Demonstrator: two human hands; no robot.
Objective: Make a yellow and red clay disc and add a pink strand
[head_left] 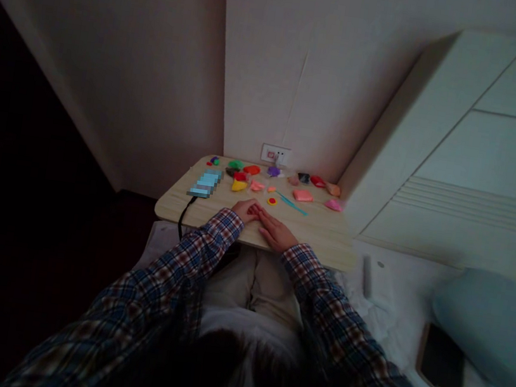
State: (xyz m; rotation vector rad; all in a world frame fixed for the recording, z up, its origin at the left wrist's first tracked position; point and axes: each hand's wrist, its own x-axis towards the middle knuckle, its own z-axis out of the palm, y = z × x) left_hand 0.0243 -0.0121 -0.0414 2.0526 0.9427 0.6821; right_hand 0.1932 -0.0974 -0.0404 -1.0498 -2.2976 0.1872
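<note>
Both hands meet over the near part of the light wooden table (322, 244). My left hand (247, 209) is closed with its fingers curled; whatever lies in it, if anything, is hidden. My right hand (277, 231) lies flat, fingers stretched out, its tips touching the left fingers. Just beyond them is a small yellow disc with a red centre (272, 201). Behind that lie a blue flat tool (292, 204), a small orange piece (271, 189), and soft-looking lumps, among them a yellow one (238, 186) and a pink one (257, 186).
A phone (205, 183) with a lit, blurred screen and a black cable stands at the table's left. More coloured lumps, such as a coral block (302, 195) and a purple lump (273, 171), line the back. A wall socket (275, 154) sits behind. Right are a bed, pillow (488, 328) and dark tablet-like slab (443, 363).
</note>
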